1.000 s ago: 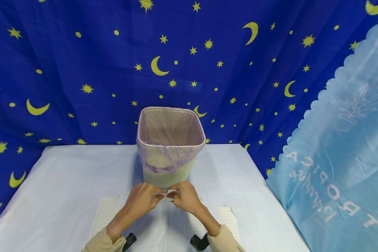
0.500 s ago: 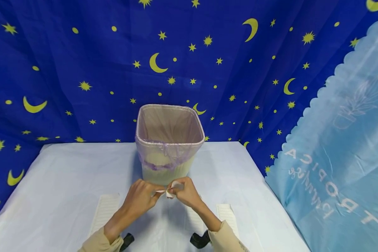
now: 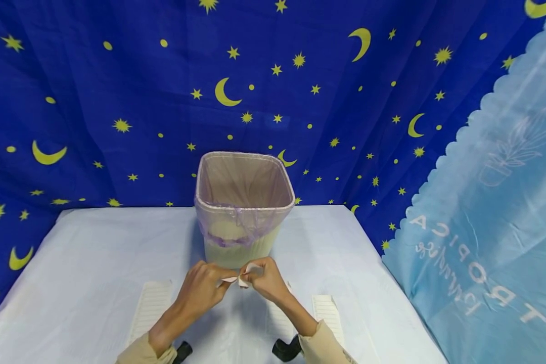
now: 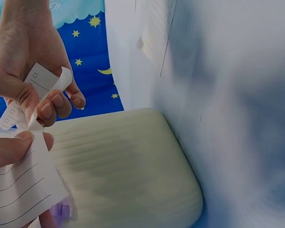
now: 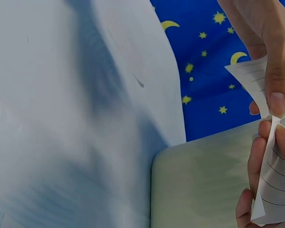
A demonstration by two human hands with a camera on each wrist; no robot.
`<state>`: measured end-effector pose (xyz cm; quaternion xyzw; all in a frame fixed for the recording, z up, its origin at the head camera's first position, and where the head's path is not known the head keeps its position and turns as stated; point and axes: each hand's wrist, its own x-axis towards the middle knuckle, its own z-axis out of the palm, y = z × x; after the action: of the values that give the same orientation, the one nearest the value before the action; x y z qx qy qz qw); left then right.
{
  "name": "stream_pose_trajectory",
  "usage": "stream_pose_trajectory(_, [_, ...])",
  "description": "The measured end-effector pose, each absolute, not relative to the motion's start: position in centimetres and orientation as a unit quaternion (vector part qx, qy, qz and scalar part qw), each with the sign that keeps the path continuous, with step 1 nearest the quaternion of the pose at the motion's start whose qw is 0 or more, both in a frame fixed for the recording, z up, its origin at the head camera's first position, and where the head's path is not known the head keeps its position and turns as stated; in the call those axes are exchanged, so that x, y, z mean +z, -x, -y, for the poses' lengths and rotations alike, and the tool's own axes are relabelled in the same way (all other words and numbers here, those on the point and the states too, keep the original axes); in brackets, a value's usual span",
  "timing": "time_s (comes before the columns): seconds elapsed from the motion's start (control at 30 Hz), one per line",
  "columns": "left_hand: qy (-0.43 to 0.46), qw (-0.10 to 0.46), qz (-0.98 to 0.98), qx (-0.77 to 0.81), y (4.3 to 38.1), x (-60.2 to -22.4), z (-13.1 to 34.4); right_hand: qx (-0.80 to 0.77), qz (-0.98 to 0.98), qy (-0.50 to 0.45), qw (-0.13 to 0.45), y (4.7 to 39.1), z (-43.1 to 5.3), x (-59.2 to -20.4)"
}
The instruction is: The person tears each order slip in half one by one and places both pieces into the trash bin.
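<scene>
Both hands meet in front of the bin, pinching a white lined paper strip (image 3: 243,281) between them. My left hand (image 3: 203,284) grips one part between thumb and fingers; my right hand (image 3: 265,279) pinches the other part close beside it. In the left wrist view the lined paper (image 4: 26,190) is squeezed narrow where the fingertips of both hands come together, and printed small boxes show on its far part. The right wrist view shows the paper (image 5: 279,183) fanning out on either side of the pinch. Whether it is torn there I cannot tell.
A pale bin (image 3: 236,255) with a lilac liner (image 3: 255,222) stands just beyond the hands. Lined paper sheets (image 3: 151,308) lie left on the white-covered table (image 3: 100,253), with another paper strip (image 3: 327,314) at right. Black curved pieces (image 3: 286,349) sit by the sleeves.
Both hands stay together in front of the bin. The paper at the right hand has bent into a curl, and the right fingers have shifted slightly around it. The view has tilted a little.
</scene>
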<state>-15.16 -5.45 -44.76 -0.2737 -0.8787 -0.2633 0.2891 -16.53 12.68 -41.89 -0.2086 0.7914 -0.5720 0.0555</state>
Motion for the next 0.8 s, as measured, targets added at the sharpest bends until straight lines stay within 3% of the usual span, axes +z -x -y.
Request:
stream_pose_trajectory(0.43, [0.292,0.316,0.857,-0.285,14.8,-45.2,5.5,-0.587,-0.780,0.203,0.076,16.5,-12.5,-42.2])
stream_pose_trajectory(0.8, [0.306,0.322,0.842,-0.306,14.7,-44.8,5.2,-0.526,-0.825,0.202,0.028,17.4,-12.7,-44.2])
